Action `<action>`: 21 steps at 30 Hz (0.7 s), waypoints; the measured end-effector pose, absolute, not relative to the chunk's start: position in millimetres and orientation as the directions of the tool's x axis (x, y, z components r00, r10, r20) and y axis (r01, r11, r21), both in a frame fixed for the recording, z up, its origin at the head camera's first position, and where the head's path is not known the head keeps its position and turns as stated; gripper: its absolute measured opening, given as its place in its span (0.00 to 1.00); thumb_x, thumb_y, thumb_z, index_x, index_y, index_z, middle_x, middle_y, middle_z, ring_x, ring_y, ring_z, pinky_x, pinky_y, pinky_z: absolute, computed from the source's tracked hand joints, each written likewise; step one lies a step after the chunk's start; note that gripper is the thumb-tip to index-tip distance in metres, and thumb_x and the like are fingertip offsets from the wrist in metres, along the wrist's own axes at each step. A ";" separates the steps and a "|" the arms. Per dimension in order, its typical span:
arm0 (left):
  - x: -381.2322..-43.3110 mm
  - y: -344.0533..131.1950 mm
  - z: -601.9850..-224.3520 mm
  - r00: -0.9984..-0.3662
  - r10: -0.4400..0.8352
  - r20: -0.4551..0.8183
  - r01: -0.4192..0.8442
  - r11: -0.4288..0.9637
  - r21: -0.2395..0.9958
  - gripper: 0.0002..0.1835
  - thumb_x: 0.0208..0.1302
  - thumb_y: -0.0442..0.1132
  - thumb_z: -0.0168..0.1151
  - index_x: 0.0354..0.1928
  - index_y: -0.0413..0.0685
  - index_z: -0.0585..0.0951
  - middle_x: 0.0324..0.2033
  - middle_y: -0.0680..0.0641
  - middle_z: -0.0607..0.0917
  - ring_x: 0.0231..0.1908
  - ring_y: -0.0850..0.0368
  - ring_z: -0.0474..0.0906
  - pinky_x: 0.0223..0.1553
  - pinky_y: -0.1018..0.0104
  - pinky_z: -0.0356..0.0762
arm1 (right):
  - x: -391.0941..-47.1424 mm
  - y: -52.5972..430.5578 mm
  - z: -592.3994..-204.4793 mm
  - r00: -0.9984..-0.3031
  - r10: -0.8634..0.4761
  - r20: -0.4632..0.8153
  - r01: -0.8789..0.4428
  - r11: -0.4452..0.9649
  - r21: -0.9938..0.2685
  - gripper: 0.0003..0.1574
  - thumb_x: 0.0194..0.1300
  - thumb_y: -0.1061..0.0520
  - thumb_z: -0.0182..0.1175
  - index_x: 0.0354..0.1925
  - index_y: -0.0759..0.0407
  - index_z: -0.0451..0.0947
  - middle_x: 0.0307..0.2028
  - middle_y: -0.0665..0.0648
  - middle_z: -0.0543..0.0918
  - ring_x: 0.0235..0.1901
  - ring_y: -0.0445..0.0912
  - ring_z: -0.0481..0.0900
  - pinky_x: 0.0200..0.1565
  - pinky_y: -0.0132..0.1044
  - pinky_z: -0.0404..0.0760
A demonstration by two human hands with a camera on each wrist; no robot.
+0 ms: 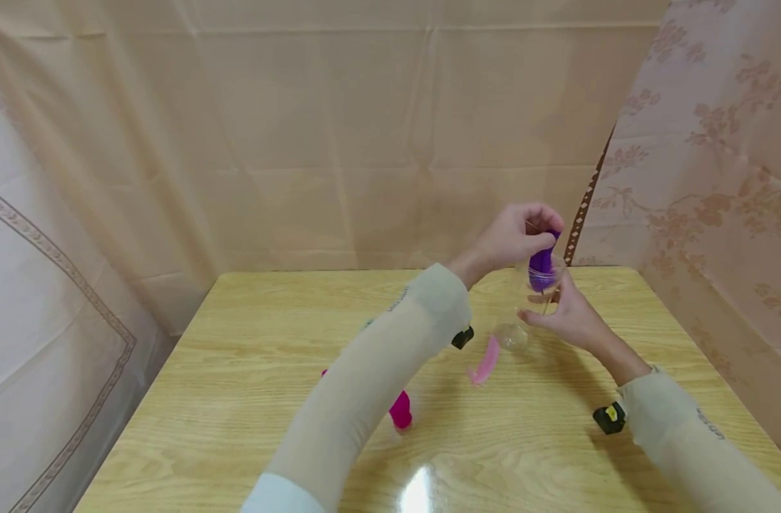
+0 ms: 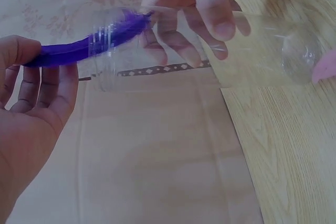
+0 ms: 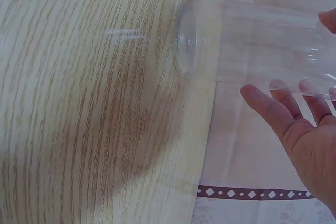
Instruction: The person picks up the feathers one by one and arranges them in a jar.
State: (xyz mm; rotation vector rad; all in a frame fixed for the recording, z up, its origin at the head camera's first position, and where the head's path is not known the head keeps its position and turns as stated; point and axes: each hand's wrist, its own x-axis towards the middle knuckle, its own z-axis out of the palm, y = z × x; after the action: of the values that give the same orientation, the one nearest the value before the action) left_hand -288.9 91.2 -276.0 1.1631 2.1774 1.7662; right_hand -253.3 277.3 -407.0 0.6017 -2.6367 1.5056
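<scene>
My left hand (image 1: 515, 234) pinches a purple feather (image 1: 541, 267) between thumb and fingers. In the left wrist view the feather's fluffy end (image 2: 131, 27) lies inside the mouth of a clear plastic jar (image 2: 252, 40), past the ridged rim. The jar is tall and see-through, with its round base near the tabletop in the head view. My right hand (image 1: 571, 313) holds the jar from the right, near its upper part. In the right wrist view the fingers (image 3: 268, 108) lie along the jar's side, with the thumb across from them.
A pink feather (image 1: 485, 362) lies on the wooden table (image 1: 249, 370) beside the jar's base. Further left, a bright magenta thing (image 1: 400, 410) is partly hidden by the left sleeve. A beige cloth (image 1: 313, 142) hangs behind the table, with patterned cloth (image 1: 717, 142) at the right.
</scene>
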 end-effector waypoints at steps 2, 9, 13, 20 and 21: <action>-289.5 91.6 -277.6 -0.696 0.619 0.363 0.492 0.043 0.869 0.06 0.68 0.21 0.57 0.45 0.29 0.80 0.36 0.42 0.82 0.33 0.60 0.77 0.39 0.74 0.79 | -253.7 277.1 -407.3 -0.917 -0.314 0.244 -0.369 0.440 -0.819 0.66 0.62 0.60 0.73 0.79 0.48 0.37 0.70 0.66 0.61 0.55 0.65 0.78 0.54 0.47 0.80; -289.2 91.0 -280.4 -0.698 0.631 0.339 0.496 0.086 0.864 0.06 0.69 0.21 0.56 0.44 0.30 0.80 0.37 0.43 0.83 0.35 0.61 0.78 0.41 0.76 0.78 | -254.4 276.6 -409.0 -0.902 -0.319 0.291 -0.412 0.437 -0.800 0.67 0.60 0.63 0.74 0.80 0.50 0.39 0.69 0.63 0.61 0.54 0.51 0.74 0.50 0.29 0.77; -288.3 90.0 -281.0 -0.710 0.629 0.317 0.488 0.115 0.866 0.06 0.69 0.22 0.57 0.44 0.31 0.80 0.37 0.43 0.83 0.36 0.61 0.78 0.42 0.77 0.78 | -253.8 276.4 -409.5 -0.911 -0.303 0.280 -0.397 0.461 -0.794 0.66 0.60 0.62 0.74 0.79 0.50 0.40 0.69 0.62 0.61 0.54 0.47 0.71 0.53 0.38 0.74; -287.7 87.7 -281.6 -0.708 0.635 0.309 0.512 0.160 0.844 0.06 0.69 0.23 0.57 0.44 0.33 0.81 0.38 0.44 0.83 0.36 0.60 0.79 0.42 0.77 0.78 | -254.7 276.8 -409.3 -0.917 -0.295 0.268 -0.384 0.474 -0.793 0.69 0.60 0.60 0.74 0.80 0.45 0.36 0.70 0.64 0.59 0.61 0.56 0.67 0.56 0.50 0.68; -287.7 87.4 -281.4 -0.710 0.634 0.307 0.512 0.165 0.843 0.06 0.69 0.23 0.58 0.44 0.33 0.81 0.38 0.45 0.83 0.37 0.60 0.79 0.42 0.78 0.78 | -254.8 276.7 -409.1 -0.917 -0.296 0.267 -0.384 0.478 -0.790 0.70 0.60 0.59 0.74 0.80 0.44 0.35 0.70 0.64 0.59 0.61 0.57 0.66 0.56 0.50 0.68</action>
State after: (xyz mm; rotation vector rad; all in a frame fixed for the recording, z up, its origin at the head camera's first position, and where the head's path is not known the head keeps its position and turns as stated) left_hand -287.7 87.4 -281.4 1.1413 2.3067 1.5911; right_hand -254.8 276.7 -409.1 0.6041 -2.6193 1.4374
